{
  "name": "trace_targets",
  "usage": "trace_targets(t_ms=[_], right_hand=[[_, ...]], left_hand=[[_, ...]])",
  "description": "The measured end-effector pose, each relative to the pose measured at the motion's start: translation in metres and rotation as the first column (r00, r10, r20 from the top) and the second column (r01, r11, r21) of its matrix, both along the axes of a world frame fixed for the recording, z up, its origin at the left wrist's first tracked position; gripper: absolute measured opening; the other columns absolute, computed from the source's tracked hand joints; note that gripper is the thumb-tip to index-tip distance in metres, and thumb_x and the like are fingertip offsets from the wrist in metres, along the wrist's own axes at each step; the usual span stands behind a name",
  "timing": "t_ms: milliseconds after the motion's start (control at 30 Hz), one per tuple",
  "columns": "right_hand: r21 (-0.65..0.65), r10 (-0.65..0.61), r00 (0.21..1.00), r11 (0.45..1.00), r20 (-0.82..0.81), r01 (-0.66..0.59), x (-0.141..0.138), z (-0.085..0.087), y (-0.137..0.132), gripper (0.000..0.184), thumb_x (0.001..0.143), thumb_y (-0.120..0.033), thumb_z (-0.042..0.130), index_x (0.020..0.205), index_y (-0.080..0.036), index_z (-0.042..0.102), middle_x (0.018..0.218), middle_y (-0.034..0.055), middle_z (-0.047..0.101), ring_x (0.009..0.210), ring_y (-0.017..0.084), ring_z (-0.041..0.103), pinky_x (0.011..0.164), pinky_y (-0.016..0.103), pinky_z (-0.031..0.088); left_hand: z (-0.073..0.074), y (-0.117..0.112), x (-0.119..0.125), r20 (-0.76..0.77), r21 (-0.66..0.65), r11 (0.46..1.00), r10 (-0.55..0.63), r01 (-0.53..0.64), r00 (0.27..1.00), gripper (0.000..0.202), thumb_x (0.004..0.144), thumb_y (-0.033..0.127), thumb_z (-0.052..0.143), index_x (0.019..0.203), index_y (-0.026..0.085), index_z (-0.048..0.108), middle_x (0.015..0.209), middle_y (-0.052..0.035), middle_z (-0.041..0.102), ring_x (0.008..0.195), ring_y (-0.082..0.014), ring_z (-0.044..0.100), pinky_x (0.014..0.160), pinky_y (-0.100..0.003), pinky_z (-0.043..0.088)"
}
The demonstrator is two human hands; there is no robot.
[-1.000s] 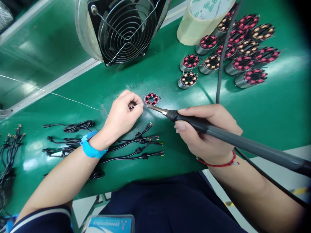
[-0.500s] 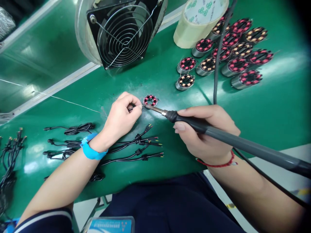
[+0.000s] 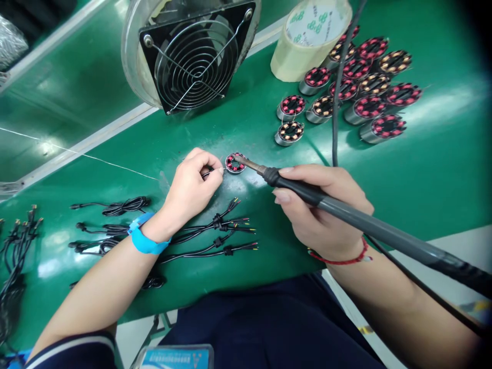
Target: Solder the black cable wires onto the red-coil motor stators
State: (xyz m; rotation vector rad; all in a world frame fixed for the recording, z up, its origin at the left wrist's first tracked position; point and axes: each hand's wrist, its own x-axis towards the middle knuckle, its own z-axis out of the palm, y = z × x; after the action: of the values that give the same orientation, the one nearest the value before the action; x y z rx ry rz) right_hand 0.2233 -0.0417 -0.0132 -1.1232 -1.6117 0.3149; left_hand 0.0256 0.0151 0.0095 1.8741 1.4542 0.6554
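**Desk with iron, coil and wire: entry of one moment**

1. Left hand (image 3: 190, 187). Set just left of the middle of the view, with a blue wristband (image 3: 144, 238) on the wrist. The fingers (image 3: 216, 177) are closed in a pinch on a thin wire (image 3: 207, 174), whose free end is pointed to 3 o'clock, at the coil.

2. Right hand (image 3: 321, 210). Set at 4 o'clock of the coil, with a red string (image 3: 342, 259) on the wrist. Its fingers (image 3: 286, 195) are wrapped shut round the iron (image 3: 384, 233), gripped like a pen near the front of the handle. The metal tip is laid on the coil's upper edge; the grey handle is run off to 4 o'clock.

3. Coil (image 3: 233, 164). One small round piece with red windings, laid flat on the green desk (image 3: 423, 169), just beside the left fingertips at their 3 o'clock.

4. Spare coils (image 3: 365, 87). Stood in a cluster at 2 o'clock of the coil, well apart from it and crossed by the iron's dark cord (image 3: 333, 118).

5. Tape roll (image 3: 307, 41). Placed at 1 o'clock, touching the cluster.

6. Fan (image 3: 196, 56). Stood at 11 o'clock, behind a wire guard.

7. Cables (image 3: 215, 230). Black bundles laid out at 6 to 8 o'clock, under the left wrist.
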Motion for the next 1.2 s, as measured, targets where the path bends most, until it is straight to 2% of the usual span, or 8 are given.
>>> trace_targets(t_ms=[200,333,533,633,900,1033,1133,1200], right_hand=[[-0.085,0.093,0.995,0.992,0.019,-0.091,0.001,0.005,0.001,0.039,0.086,-0.022,0.068,0.123,-0.032,0.062,0.111,0.0028,0.074,0.085,0.02,0.074,0.08,0.035,0.063],[-0.205,0.164,0.986,0.966,0.018,-0.157,0.002,0.017,0.008,0.039,0.088,-0.028,0.066,0.127,-0.031,0.06,0.111,0.0025,0.074,0.085,0.019,0.074,0.085,0.036,0.063],[-0.355,0.316,0.946,0.878,-0.074,-0.321,0.0,0.027,0.038,0.028,0.095,-0.027,0.053,0.122,-0.029,0.058,0.096,-0.0012,0.074,0.074,0.014,0.073,0.073,0.029,0.061],[-0.351,0.372,0.928,0.866,-0.023,-0.356,-0.006,0.021,0.051,0.03,0.088,-0.021,0.058,0.117,-0.028,0.056,0.09,-0.0022,0.072,0.083,0.016,0.072,0.079,0.032,0.058],[-0.26,0.317,0.927,0.929,0.199,-0.262,-0.027,-0.003,0.057,0.038,0.079,-0.009,0.051,0.115,-0.023,0.055,0.086,0.0045,0.069,0.09,0.025,0.059,0.085,0.044,0.051],[-0.218,0.302,0.939,0.94,0.166,-0.264,-0.028,-0.008,0.058,0.039,0.08,-0.01,0.05,0.116,-0.024,0.054,0.086,0.004,0.069,0.087,0.025,0.057,0.085,0.044,0.051],[-0.198,0.292,0.946,0.945,0.143,-0.262,-0.029,-0.011,0.057,0.044,0.08,-0.01,0.051,0.121,-0.023,0.05,0.092,0.0046,0.07,0.091,0.024,0.058,0.087,0.044,0.051],[-0.207,0.315,0.935,0.938,0.164,-0.279,-0.031,-0.014,0.056,0.051,0.077,-0.009,0.054,0.125,-0.022,0.048,0.104,0.0073,0.069,0.101,0.026,0.058,0.09,0.046,0.05]], left_hand=[[0.0,0.0,-0.001,-0.017,0.021,1.0,-0.011,0.011,1.0,0.014,0.077,0.004,0.056,0.072,0.016,0.06,0.077,0.0016,0.057,0.067,-0.0089,0.047,0.063,-0.023,0.038],[0.002,0.001,0.0,-0.028,0.024,1.0,-0.012,0.012,1.0,0.014,0.077,0.003,0.056,0.072,0.015,0.06,0.077,0.0016,0.056,0.067,-0.0089,0.047,0.064,-0.023,0.039],[0.004,0.001,-0.001,-0.031,0.018,1.0,-0.018,0.019,0.999,0.012,0.079,0.005,0.057,0.074,0.016,0.061,0.077,0.0012,0.055,0.069,-0.0099,0.047,0.066,-0.024,0.039],[0.003,0.0,-0.002,-0.027,0.015,1.0,-0.02,0.021,0.999,0.012,0.079,0.007,0.056,0.074,0.016,0.06,0.078,0.0008,0.055,0.07,-0.0106,0.049,0.067,-0.025,0.04],[0.003,0.001,-0.005,-0.012,-0.004,0.999,-0.035,0.035,0.999,0.01,0.081,0.009,0.054,0.077,0.016,0.059,0.083,0.0002,0.057,0.073,-0.0105,0.05,0.071,-0.025,0.041],[0.006,0.001,-0.011,-0.041,-0.118,0.993,-0.016,0.011,0.999,0.016,0.082,0.015,0.055,0.098,0.016,0.057,0.093,-0.0021,0.061,0.072,-0.0109,0.052,0.07,-0.027,0.042],[0.008,0.002,-0.015,-0.157,-0.103,0.994,-0.049,0.033,0.986,0.007,0.082,0.019,0.056,0.088,0.016,0.058,0.086,-0.0024,0.059,0.076,-0.0138,0.052,0.071,-0.028,0.04],[0.009,0.002,-0.017,-0.142,-0.125,0.992,-0.047,0.029,0.989,0.008,0.083,0.024,0.055,0.079,0.017,0.057,0.077,-0.001,0.057,0.073,-0.0141,0.051,0.068,-0.028,0.038]])
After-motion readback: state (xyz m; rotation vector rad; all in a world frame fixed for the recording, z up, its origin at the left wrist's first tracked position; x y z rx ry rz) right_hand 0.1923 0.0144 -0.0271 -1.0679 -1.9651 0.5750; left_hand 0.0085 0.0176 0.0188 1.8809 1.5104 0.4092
